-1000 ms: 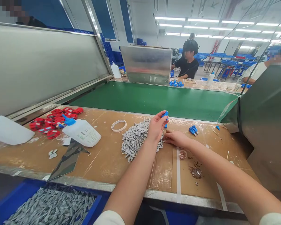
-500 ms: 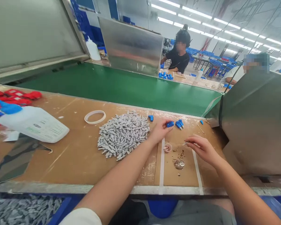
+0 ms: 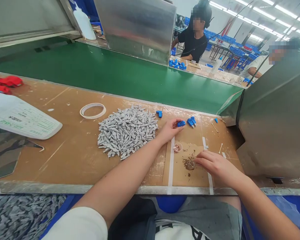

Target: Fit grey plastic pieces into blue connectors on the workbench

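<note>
My left hand (image 3: 170, 130) pinches a small blue plastic piece (image 3: 181, 123) above the table. Just right of it lie more blue pieces (image 3: 191, 122), grouped close together. My right hand (image 3: 210, 162) is lower and nearer to me, its fingers pressed together at the right side of a small clear glass jar (image 3: 190, 164). What those fingertips hold, if anything, is hidden. Brown spots and bits surround the jar on a taped-down board (image 3: 178, 181). Between my hands sits a little round cup (image 3: 178, 147) with small pinkish bits inside.
A heap of grey pieces (image 3: 128, 130) lies left of my forearm, with a tape roll (image 3: 92, 111) behind it and a white bottle (image 3: 27, 118) further left. One blue piece (image 3: 159, 114) and a cotton swab (image 3: 220, 148) lie apart. A green belt (image 3: 130, 83) runs beyond; two people sit across.
My right hand has moved down and slightly left to the glass jar. A thin white thing showed at its fingertips before. My left hand keeps the blue piece. The view has tilted down.
</note>
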`<state>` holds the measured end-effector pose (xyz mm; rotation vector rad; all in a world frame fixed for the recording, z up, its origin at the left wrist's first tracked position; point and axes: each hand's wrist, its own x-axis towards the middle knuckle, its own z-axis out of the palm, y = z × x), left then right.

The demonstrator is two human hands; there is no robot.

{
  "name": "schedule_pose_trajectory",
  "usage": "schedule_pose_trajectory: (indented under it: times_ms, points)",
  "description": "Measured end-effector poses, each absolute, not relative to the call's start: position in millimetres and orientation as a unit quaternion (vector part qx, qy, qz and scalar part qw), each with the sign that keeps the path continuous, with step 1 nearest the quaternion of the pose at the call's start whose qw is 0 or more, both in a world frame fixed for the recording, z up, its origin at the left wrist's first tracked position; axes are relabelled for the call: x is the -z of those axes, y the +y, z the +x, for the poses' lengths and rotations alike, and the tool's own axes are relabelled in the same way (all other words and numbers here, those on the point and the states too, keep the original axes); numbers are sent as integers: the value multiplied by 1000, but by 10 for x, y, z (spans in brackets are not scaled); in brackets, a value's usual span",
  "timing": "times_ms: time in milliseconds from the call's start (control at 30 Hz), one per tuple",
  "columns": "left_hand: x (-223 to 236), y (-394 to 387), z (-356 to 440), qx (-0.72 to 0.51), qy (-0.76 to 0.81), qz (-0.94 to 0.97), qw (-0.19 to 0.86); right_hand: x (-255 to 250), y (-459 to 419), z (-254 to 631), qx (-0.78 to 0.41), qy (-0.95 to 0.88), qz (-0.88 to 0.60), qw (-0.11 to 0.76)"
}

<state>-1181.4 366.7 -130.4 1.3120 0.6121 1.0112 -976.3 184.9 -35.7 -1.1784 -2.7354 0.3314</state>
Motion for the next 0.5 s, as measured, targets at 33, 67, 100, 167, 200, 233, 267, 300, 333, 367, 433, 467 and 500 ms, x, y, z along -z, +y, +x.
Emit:
schedule_pose_trajectory:
  times_ms: [33,67,100,167,200,233,267,300,333,367,433,467,500]
  points:
    - [1305,3667,-11813,-443,268,573,635,344,1845,-9764,-118,-907,-394,88]
    - [1304,3665,-11812,-443,267,573,635,328,1843,-9760,-130,-902,-396,110]
    - [1304,3661,-11811,-443,265,574,636,312,1848,-9754,-145,-894,-400,138]
    - [1302,3652,-11810,-438,259,578,639,286,1885,-9737,-177,-867,-419,203]
    - [1301,3647,-11810,-434,257,581,639,282,1924,-9729,-193,-849,-432,235]
    - [1300,3640,-11812,-429,256,585,639,287,1976,-9723,-207,-828,-448,267]
    - [1299,3634,-11814,-425,257,590,637,303,2044,-9721,-219,-804,-464,301]
    - [1297,3627,-11818,-417,259,597,635,329,2124,-9724,-236,-775,-481,336]
    - [1294,3620,-11822,-409,261,603,633,366,2214,-9730,-256,-743,-493,372]
    - [1290,3613,-11827,-401,263,610,631,410,2310,-9740,-280,-710,-501,406]
    - [1283,3600,-11837,-386,265,622,628,514,2501,-9766,-330,-653,-504,460]
    - [1281,3594,-11840,-381,266,626,626,571,2586,-9779,-350,-632,-500,477]
    - [1279,3589,-11842,-377,269,628,626,630,2658,-9792,-363,-616,-498,491]
